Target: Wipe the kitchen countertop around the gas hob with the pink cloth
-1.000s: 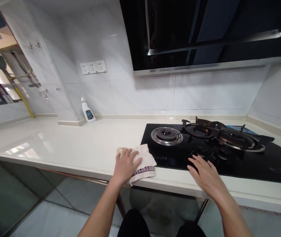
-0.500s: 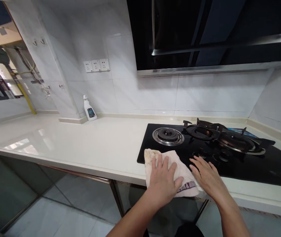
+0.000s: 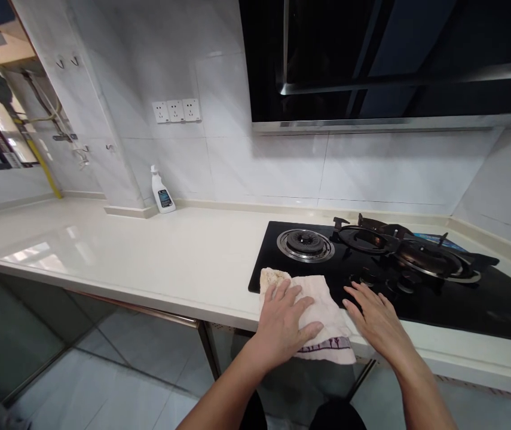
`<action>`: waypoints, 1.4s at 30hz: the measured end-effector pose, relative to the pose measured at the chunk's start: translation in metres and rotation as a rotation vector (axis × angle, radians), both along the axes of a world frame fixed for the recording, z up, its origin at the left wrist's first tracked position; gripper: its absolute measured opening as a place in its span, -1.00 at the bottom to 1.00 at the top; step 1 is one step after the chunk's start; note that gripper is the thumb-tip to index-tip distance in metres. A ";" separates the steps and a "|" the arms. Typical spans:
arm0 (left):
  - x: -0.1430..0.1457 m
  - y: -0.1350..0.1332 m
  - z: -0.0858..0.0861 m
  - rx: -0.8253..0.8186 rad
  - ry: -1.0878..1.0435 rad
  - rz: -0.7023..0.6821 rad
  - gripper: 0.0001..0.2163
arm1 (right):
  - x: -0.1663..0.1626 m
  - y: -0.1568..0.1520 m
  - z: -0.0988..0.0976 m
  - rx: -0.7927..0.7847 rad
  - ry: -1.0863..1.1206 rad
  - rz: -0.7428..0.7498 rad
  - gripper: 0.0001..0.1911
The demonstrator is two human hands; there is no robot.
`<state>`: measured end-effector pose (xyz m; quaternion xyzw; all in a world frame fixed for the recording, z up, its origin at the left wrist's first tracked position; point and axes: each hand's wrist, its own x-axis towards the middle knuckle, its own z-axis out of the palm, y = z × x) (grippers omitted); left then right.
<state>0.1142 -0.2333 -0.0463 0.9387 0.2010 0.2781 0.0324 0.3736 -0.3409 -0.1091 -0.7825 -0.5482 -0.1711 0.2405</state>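
Note:
My left hand (image 3: 284, 322) lies flat with fingers spread on a white cloth (image 3: 324, 310) that has a purple stripe. The cloth covers the front left corner of the black glass hob (image 3: 461, 298) and hangs over the counter's front edge. My right hand (image 3: 374, 316) rests flat, fingers apart, on the hob's front edge just right of the cloth, near the dark knobs (image 3: 367, 278).
A round burner (image 3: 305, 245) sits on the hob's left; loose dark pan supports (image 3: 407, 245) are stacked on its right. A white spray bottle (image 3: 162, 191) stands at the back wall. A black extractor hood (image 3: 394, 60) hangs overhead. The cream counter (image 3: 147, 257) stretches left.
My left hand slid the cloth rightward from the counter onto the hob's front corner, then drew it slightly back left. My right hand stayed in place.

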 end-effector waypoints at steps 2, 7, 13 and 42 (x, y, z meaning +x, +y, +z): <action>-0.006 0.006 0.003 -0.006 0.014 0.009 -0.53 | 0.000 0.000 0.000 -0.003 0.002 -0.003 -0.40; -0.025 0.024 0.005 0.007 0.022 0.077 -0.56 | 0.001 0.000 -0.001 0.001 -0.005 -0.009 -0.41; -0.053 0.056 0.005 0.042 0.035 0.170 -0.59 | -0.001 0.000 0.001 -0.014 0.003 -0.008 -0.40; -0.025 0.051 0.036 -0.051 0.116 0.409 -0.69 | 0.000 -0.003 0.002 0.012 0.010 0.007 -0.38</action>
